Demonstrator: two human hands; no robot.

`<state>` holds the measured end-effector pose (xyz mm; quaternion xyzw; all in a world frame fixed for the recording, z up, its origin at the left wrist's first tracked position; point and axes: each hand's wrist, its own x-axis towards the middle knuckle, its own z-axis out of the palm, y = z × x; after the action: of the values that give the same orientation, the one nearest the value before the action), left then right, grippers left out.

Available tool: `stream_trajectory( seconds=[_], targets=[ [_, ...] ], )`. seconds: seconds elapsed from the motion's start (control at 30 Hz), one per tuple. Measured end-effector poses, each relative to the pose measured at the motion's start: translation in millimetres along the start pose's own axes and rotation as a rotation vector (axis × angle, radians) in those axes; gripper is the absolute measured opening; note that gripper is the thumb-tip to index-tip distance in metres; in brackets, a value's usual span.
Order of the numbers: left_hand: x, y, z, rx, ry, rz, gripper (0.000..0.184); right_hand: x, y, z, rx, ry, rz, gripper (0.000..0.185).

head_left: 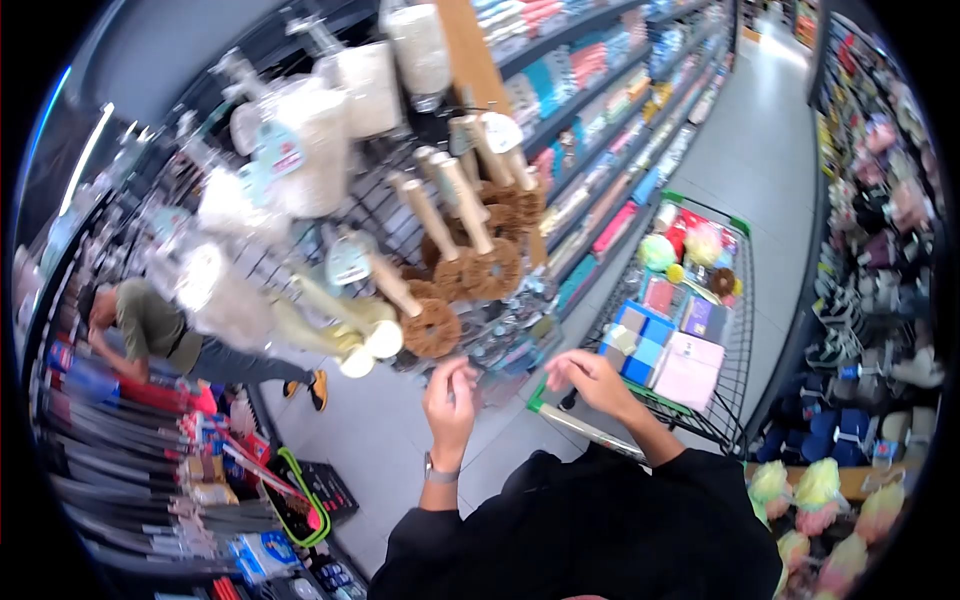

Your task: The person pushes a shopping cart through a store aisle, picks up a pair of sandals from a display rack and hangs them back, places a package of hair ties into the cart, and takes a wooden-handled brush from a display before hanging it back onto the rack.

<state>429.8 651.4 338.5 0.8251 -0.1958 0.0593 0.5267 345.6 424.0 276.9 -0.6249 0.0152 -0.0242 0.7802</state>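
Observation:
My left hand (450,400), with a watch (438,470) on its wrist, is raised just below a round brown bristle brush (431,328) with a wooden handle. Its fingers are loosely curled, and I see nothing in them. My right hand (592,382) is held out near the cart handle (585,428), fingers loosely bent and apart, with no object visible in it. Blurred clear packages (515,355) lie behind and between the hands; I cannot make out their contents. More brown brushes (492,268) and white bath scrubbers (305,150) hang on the wire rack above.
A shopping cart (745,330) at right holds a pink folded item (690,370), a blue checked pack (638,340) and bath puffs. Towel shelves (590,130) line the aisle; slippers (840,430) hang at far right. A person (150,320) bends at left near a green-handled basket (300,500).

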Motion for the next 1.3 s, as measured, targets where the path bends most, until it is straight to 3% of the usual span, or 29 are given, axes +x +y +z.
stream_trajectory(
  seconds=[0.1,0.17,0.27,0.33,0.5,0.57,0.63,0.7,0.73,0.83,0.97,1.07,1.23,1.3],
  targets=[
    [-43,-21,37,0.024,-0.221,-0.122,0.015,-55,36,-24,0.196,0.133,0.166,0.025],
    [-67,-19,66,0.092,-0.457,-0.016,0.016,-87,49,-29,0.228,0.210,0.221,0.025],
    [-97,-31,116,0.124,-0.597,0.094,0.013,-114,70,-23,0.201,0.295,0.262,0.025],
    [-106,-46,137,0.183,-0.721,0.355,0.008,-120,72,-22,0.150,0.346,0.257,0.025],
    [-135,-91,162,0.405,-0.904,0.417,0.014,-131,79,-45,0.016,0.385,0.202,0.023],
    [-136,-90,172,0.534,-0.928,0.405,0.013,-139,78,-62,-0.239,0.324,0.202,0.022],
    [-139,-92,188,0.516,-0.896,0.452,0.012,-152,81,-74,-0.272,0.350,0.254,0.019],
    [-142,-92,204,0.546,-0.782,0.335,0.015,-163,96,-84,-0.421,0.359,0.130,0.020],
    [-143,-89,212,0.518,-0.694,0.351,0.020,-168,102,-87,-0.438,0.363,0.171,0.019],
    [-141,-78,223,0.563,-0.706,0.213,0.018,-182,118,-91,-0.548,0.292,0.236,0.017],
    [-139,-74,229,0.509,-0.667,0.218,0.017,-190,125,-87,-0.534,0.161,0.290,0.020],
    [-138,-77,228,0.536,-0.700,0.207,0.015,-190,129,-77,-0.540,0.063,0.287,0.026],
    [-140,-90,224,0.578,-0.760,0.176,0.009,-181,132,-67,-0.566,-0.051,0.500,0.043],
    [-138,-92,224,0.541,-0.757,0.245,0.010,-168,126,-67,-0.742,-0.227,0.601,0.048]
  ],
)
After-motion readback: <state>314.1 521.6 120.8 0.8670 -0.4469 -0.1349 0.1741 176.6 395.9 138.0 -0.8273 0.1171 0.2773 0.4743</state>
